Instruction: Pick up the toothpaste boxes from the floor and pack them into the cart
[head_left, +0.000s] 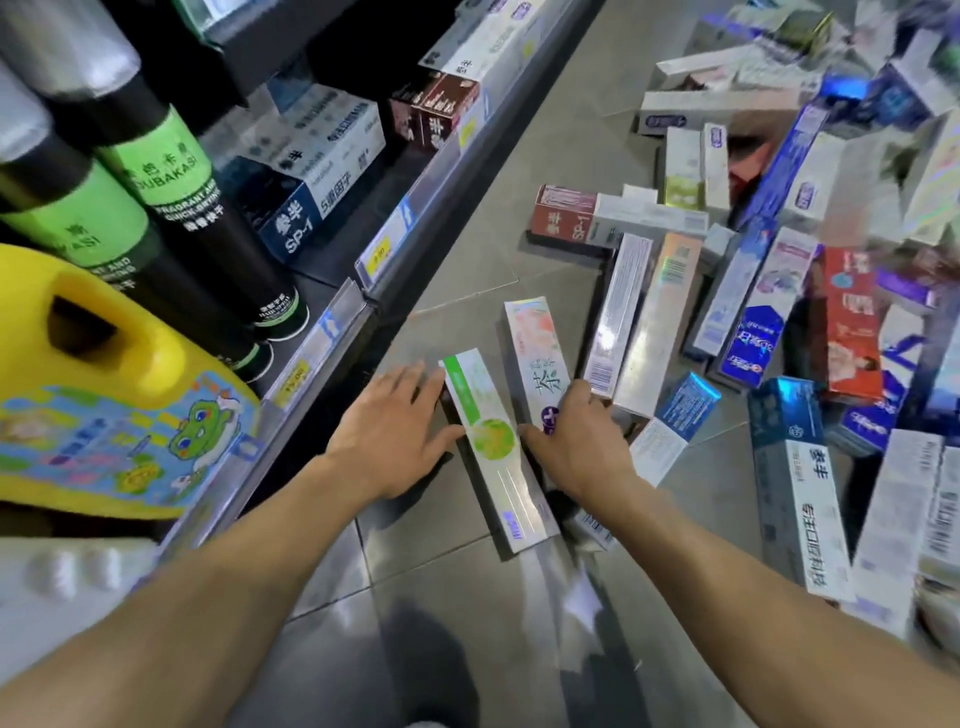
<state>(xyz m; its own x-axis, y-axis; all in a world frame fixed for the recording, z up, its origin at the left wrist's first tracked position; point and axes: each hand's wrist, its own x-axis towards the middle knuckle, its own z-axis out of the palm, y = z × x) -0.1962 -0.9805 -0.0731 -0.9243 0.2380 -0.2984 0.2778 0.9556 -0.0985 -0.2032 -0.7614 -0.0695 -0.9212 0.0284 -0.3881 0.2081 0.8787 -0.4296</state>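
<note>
We are low over a grey tiled floor (467, 597) in a shop aisle, its glossy tiles throwing back pale glare. Along the left runs a dark shelf (332, 332) edged with clear price rails and yellow tags; on it stand black-and-green spray cans (208, 208), a yellow jug (104, 364) with a cartoon frog label, and stocked boxes further back.

Our left hand (389, 441) lies flat with fingers spread and straight, its fingertips against the left edge of the green-and-white toothpaste box (493, 441), which lies on the floor between both hands. Our right hand (576, 441) sits on the other side, thumb touching that box and fingers resting over the near end of the pink-and-white box (535, 358) just beside it; whether those fingers curl round anything we cannot tell, since the back of the hand hides them.

To the right a loose heap of toothpaste boxes (779, 312) sprawls over the tiles, overlapping at all angles, its far part blurred.
</note>
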